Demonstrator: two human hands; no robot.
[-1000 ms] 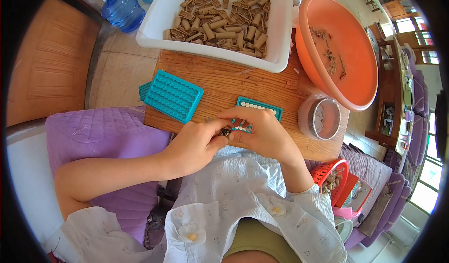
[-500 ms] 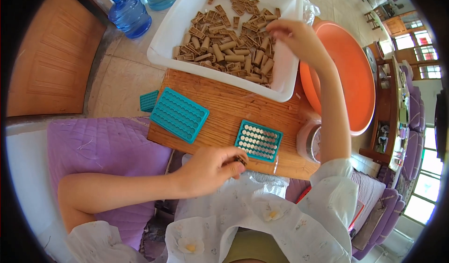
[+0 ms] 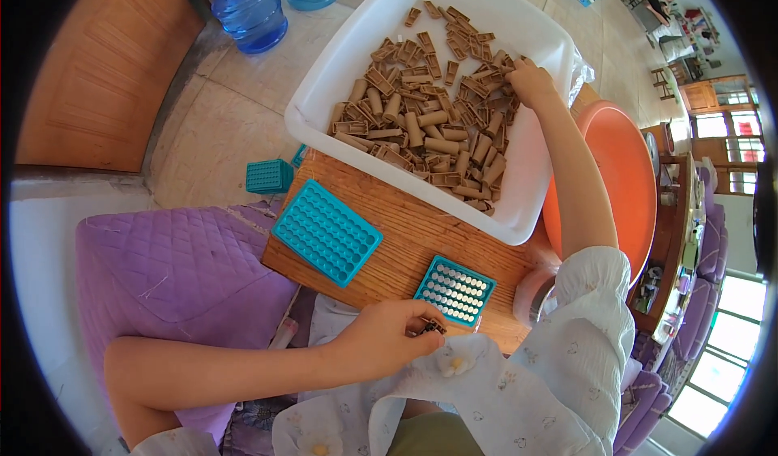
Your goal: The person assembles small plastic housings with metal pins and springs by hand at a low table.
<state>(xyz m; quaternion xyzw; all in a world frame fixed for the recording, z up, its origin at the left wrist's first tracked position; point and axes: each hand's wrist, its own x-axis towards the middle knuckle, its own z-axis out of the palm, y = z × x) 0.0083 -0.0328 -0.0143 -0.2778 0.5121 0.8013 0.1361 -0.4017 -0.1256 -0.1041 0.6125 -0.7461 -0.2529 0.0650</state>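
Note:
My left hand [image 3: 397, 336] is closed, pinching a small dark-brown piece with metallic glints [image 3: 433, 327] just in front of the near table edge. Beside it on the table sits a small teal tray [image 3: 420, 292] holding rows of round silver discs. My right hand [image 3: 535, 83] reaches over the right side of a large white plastic bin [image 3: 340, 144]. Its bent fingers touch the heap of brown plastic casings [image 3: 429, 119]; what is between the fingertips is hidden. To the left on the table lies a larger teal tray with rows of round hollows [image 3: 328, 231].
A clear jar [image 3: 535, 295] stands at the table's right edge, near a big orange basin [image 3: 608, 180]. Stacked teal trays [image 3: 268, 177] sit beyond the left table edge. A purple quilted seat [image 3: 182, 269] is at left; blue water jugs [image 3: 250, 14] stand behind.
My right hand has come down from above the bin's right side into the brown casings. My left hand still holds its small piece. The whole view has shifted, with the table appearing lower.

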